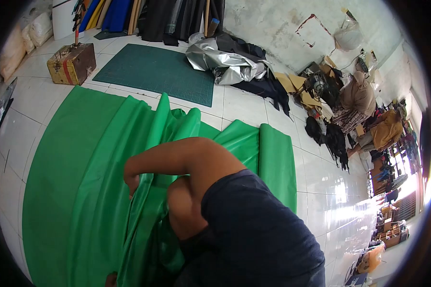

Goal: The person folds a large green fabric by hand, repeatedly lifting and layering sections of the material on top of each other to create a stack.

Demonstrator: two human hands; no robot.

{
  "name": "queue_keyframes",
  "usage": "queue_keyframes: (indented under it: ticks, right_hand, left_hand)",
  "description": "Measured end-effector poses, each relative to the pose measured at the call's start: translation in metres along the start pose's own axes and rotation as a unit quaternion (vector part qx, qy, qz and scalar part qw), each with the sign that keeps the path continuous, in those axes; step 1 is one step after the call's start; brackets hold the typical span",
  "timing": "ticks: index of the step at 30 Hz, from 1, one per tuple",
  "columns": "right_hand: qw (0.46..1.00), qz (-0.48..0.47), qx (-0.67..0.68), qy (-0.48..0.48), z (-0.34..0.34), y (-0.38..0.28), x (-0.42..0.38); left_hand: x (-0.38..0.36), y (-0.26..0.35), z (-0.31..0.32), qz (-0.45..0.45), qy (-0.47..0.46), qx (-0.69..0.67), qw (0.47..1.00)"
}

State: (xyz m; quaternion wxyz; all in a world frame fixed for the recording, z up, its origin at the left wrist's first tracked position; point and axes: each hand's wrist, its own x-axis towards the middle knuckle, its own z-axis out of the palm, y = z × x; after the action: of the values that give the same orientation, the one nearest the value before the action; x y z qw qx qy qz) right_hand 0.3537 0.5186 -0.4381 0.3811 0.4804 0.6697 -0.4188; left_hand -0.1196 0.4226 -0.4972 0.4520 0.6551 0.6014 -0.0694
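Note:
A large green sheet point(57, 191), smooth and slightly glossy like vinyl, lies over the floor in long folds. My right arm bends across it, and my right hand point(132, 185) is closed on a raised fold, its fingers partly hidden. Low in the view, only a small part of my left hand point(111, 279) shows beside the same fold; it looks closed on the material. My bare knee point(182, 208) is on or just above the sheet. The sheet's right part point(277, 162) lies flatter, beyond my arm.
A dark green cutting mat point(153, 71) lies past the sheet, beside crumpled silver material point(225, 60). A yellow-and-brown box point(72, 64) stands left. Rolls of material point(153, 21) lean at the back. Two people, one in brown point(357, 98), one in mustard point(387, 129), sit right.

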Motion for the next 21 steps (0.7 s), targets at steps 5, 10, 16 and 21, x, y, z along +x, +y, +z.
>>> queue_keyframes:
  ticks: [5, 10, 16, 21]
  right_hand:
    - [0.993, 0.001, 0.088, 0.074, 0.061, 0.022, -0.003]
    - [0.935, -0.011, 0.263, 0.237, 0.097, 0.028, 0.01]
    - [0.967, -0.007, 0.069, 0.246, 0.051, 0.012, 0.042]
    - [0.863, -0.043, -0.078, 0.498, 0.07, 0.015, 0.07]
  left_hand:
    - [-0.002, 0.003, 0.004, 0.013, 0.03, -0.009, 0.999]
    - [-0.011, 0.009, -0.01, 0.007, 0.089, -0.036, 0.995]
    - [-0.018, -0.003, -0.027, -0.039, 0.155, 0.292, 0.943]
    - [0.016, -0.082, 0.005, 0.192, 0.339, 0.301, 0.87]
